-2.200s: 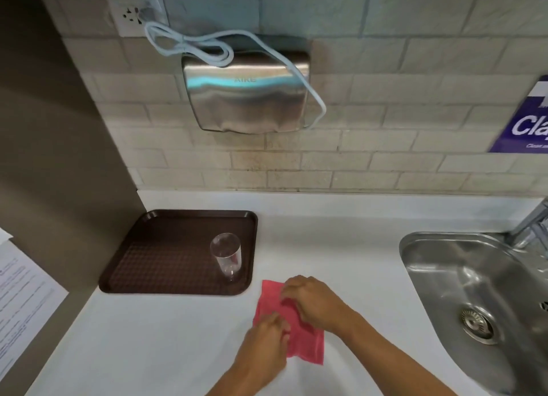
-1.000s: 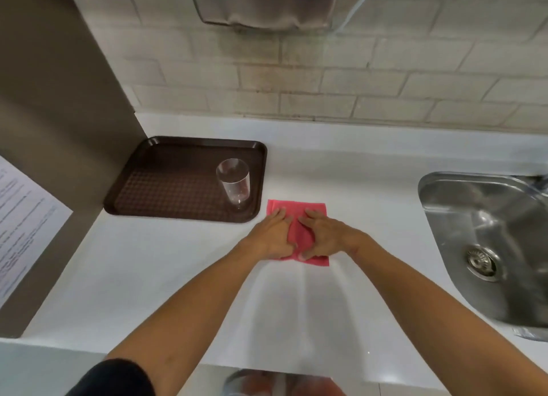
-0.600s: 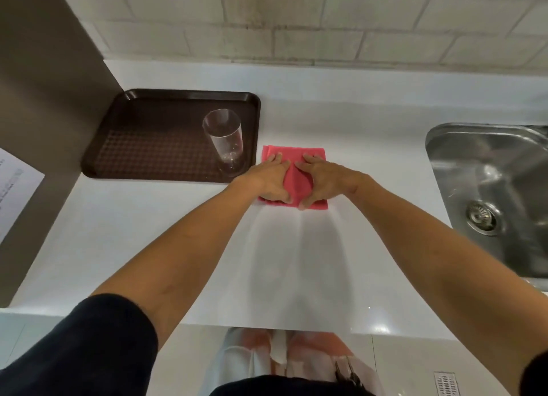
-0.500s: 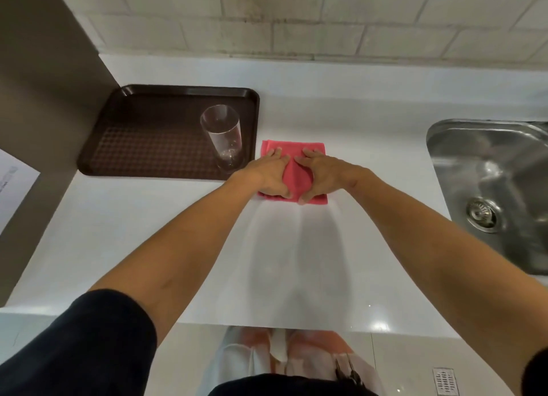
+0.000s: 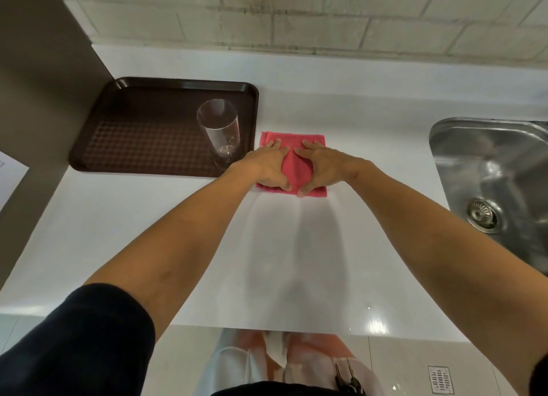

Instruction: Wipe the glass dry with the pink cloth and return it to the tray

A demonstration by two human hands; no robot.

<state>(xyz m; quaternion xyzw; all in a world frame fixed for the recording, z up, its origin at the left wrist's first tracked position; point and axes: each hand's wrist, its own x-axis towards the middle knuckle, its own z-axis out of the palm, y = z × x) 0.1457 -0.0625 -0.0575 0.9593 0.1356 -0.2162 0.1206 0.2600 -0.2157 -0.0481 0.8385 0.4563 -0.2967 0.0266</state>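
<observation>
My left hand (image 5: 268, 169) and my right hand (image 5: 321, 167) lay flat, side by side, on the folded pink cloth (image 5: 296, 170), fingers spread and pressing down, gripping nothing. The cloth rested on the white counter (image 5: 341, 105), just beside the right edge of the brown tray (image 5: 142, 128). The glass (image 5: 219, 134) stood upright in the tray's near right corner, close to my left hand but apart from it. A steel sink (image 5: 498, 176) sat well off to my right.
</observation>
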